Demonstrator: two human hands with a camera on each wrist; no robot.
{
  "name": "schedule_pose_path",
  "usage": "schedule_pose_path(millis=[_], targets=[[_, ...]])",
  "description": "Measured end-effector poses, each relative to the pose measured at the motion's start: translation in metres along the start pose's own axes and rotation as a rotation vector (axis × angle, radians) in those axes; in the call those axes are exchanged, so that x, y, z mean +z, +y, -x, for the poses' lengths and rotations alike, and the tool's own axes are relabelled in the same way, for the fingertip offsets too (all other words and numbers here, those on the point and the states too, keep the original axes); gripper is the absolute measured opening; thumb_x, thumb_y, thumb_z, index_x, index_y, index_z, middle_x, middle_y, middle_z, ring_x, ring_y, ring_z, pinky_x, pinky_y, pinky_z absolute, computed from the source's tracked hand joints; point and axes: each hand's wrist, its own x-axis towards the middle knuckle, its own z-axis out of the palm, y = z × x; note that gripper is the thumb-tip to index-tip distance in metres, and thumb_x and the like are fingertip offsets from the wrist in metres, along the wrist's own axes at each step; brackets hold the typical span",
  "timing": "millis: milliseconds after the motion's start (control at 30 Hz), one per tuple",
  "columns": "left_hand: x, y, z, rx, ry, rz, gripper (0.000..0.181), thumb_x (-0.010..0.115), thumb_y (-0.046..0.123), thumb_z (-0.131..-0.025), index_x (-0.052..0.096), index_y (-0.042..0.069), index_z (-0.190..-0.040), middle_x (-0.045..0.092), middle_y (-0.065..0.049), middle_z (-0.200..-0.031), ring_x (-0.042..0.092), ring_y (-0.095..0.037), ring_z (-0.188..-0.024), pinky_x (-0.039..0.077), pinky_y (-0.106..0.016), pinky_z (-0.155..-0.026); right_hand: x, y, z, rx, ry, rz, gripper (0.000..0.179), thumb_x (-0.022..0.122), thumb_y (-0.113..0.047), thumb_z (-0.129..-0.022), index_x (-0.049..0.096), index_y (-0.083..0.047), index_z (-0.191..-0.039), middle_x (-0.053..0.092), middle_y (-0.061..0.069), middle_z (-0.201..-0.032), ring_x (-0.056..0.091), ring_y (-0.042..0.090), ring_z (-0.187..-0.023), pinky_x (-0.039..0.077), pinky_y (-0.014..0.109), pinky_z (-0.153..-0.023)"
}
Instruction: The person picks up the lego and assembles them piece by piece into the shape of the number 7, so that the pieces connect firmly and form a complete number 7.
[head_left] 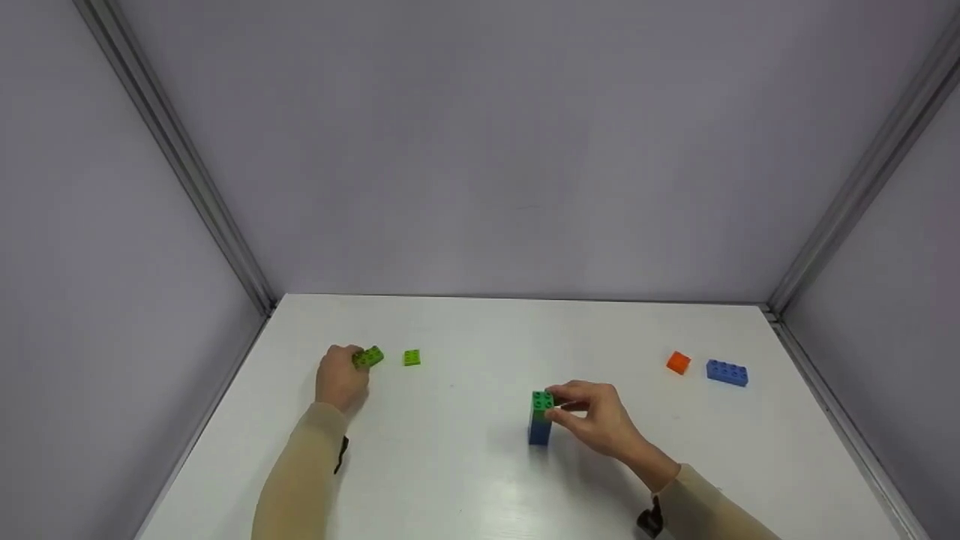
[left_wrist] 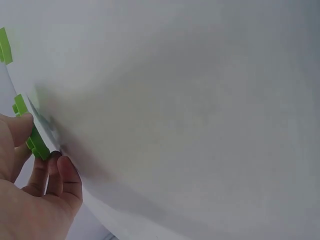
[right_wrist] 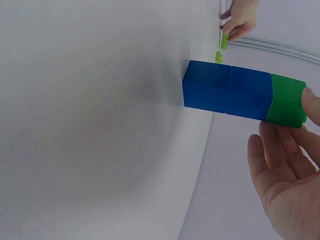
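My left hand (head_left: 343, 380) pinches a flat light-green brick (head_left: 368, 358) between thumb and fingers; in the left wrist view the same brick (left_wrist: 33, 131) appears edge-on, just off the table. To its right lies a small square light-green brick (head_left: 412, 358). Near the middle of the table stands an upright stack of two blue bricks (right_wrist: 229, 90) with a green brick (head_left: 542, 402) on top. My right hand (head_left: 594, 414) grips that top green brick (right_wrist: 287, 100) from the right, thumb on one side and fingertips on the other.
At the right of the white table (head_left: 465, 480) lie a small orange brick (head_left: 679, 363) and a longer blue brick (head_left: 727, 373). Pale panels (head_left: 525, 150) close off the back and both sides, with metal rails at the corners.
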Motion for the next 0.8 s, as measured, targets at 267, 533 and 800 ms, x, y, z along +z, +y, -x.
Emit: schedule_pose_path(millis=[267, 533, 800], targets=[[-0.007, 0.003, 0.009, 0.006, -0.014, 0.013, 0.041, 0.063, 0.005, -0.105, 0.068, -0.009, -0.143, 0.071, -0.033, -0.136, 0.067, -0.052, -0.132, 0.052, -0.066, -0.117, 0.001, -0.001, 0.000, -0.004, 0.004, 0.006, 0.033, 0.086, -0.019, -0.101, 0.083, -0.006, -0.131, 0.085, 0.009, -0.116, 0.083, 0.028, -0.105, 0.070, 0.037, -0.094], [-0.010, 0.013, 0.020, 0.002, -0.050, 0.020, 0.043, 0.065, 0.006, -0.105, 0.066, -0.006, -0.147, 0.069, -0.031, -0.141, 0.065, -0.050, -0.136, 0.051, -0.066, -0.120, 0.001, 0.001, 0.001, -0.058, 0.004, 0.010, 0.032, 0.085, -0.018, -0.102, 0.083, -0.005, -0.131, 0.085, 0.009, -0.117, 0.083, 0.028, -0.105, 0.068, 0.029, -0.093], [-0.009, 0.017, 0.026, -0.015, -0.078, 0.030, 0.044, 0.067, 0.010, -0.107, 0.066, -0.001, -0.149, 0.068, -0.026, -0.142, 0.064, -0.045, -0.137, 0.050, -0.063, -0.122, 0.001, 0.000, 0.002, -0.057, 0.011, 0.007, 0.031, 0.085, -0.018, -0.101, 0.083, -0.006, -0.130, 0.085, 0.008, -0.116, 0.083, 0.025, -0.104, 0.068, 0.028, -0.092]])
